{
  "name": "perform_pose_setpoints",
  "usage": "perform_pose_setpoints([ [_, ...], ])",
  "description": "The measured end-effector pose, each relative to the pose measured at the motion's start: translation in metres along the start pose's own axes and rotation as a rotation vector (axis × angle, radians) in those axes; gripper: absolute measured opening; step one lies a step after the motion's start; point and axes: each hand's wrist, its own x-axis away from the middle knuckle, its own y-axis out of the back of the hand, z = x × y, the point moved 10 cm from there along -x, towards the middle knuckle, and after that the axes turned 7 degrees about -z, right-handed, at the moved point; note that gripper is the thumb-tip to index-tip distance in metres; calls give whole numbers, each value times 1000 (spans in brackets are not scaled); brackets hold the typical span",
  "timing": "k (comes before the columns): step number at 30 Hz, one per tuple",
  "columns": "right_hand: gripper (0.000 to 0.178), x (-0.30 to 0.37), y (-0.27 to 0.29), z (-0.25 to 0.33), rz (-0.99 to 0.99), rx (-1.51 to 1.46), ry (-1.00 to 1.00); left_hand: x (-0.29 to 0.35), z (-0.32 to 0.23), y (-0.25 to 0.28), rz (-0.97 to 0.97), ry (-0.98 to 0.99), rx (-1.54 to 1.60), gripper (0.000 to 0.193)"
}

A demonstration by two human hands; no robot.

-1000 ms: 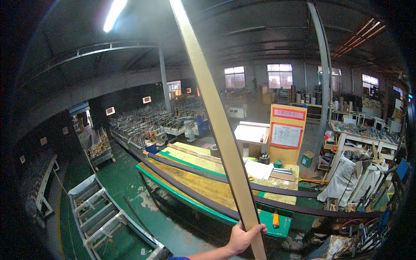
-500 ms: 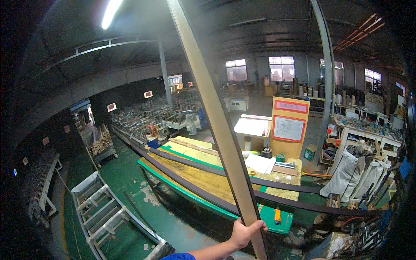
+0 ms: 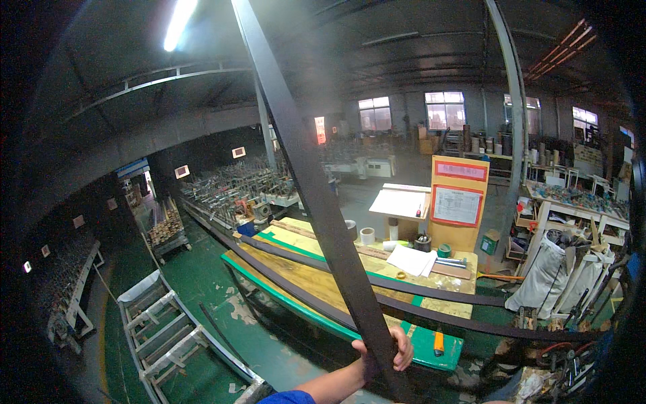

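My left hand (image 3: 383, 353) is closed around the lower part of a long, flat, dark strip (image 3: 316, 188). The thumb lies along its left edge, and the fingers curl around its right edge. The strip rises tilted to the left, past the top of the view, and its smooth dark face shows. Behind it stands a workbench (image 3: 306, 277) with a yellow and green top. Two more dark strips lie lengthwise on the bench, a rear strip (image 3: 444, 292) and a front strip (image 3: 296, 289), and they overhang its right end. My right hand is not in view.
An orange-handled cutter (image 3: 439, 342) lies on the bench's green front corner, with paper sheets (image 3: 410, 260) and a tape roll (image 3: 367, 236) farther back. A metal ladder (image 3: 175, 337) lies at lower left. White sacks (image 3: 542, 283) and a cluttered table (image 3: 572, 202) stand at right.
The strip has been turned over lengthwise: its beige face showed before, its dark face now. My left hand has rolled from back-up to fingers curled up. The strip's upper part has shifted left.
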Motion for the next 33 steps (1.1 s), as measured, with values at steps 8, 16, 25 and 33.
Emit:
perform_pose_setpoints([
  [8,44,-6,-14,-2,15,71,4,13,-2,6,-145,53,-49,103],
  [16,29,27,-4,-22,-185,350,122,82,-1,80,-380,80,-87,78],
  [25,53,-21,28,22,-244,378,31,184,-98,250,-1482,-33,-424,57],
  [33,79,-32,107,72,-382,1374,407,243,-331,450,-1894,-400,-540,37],
])
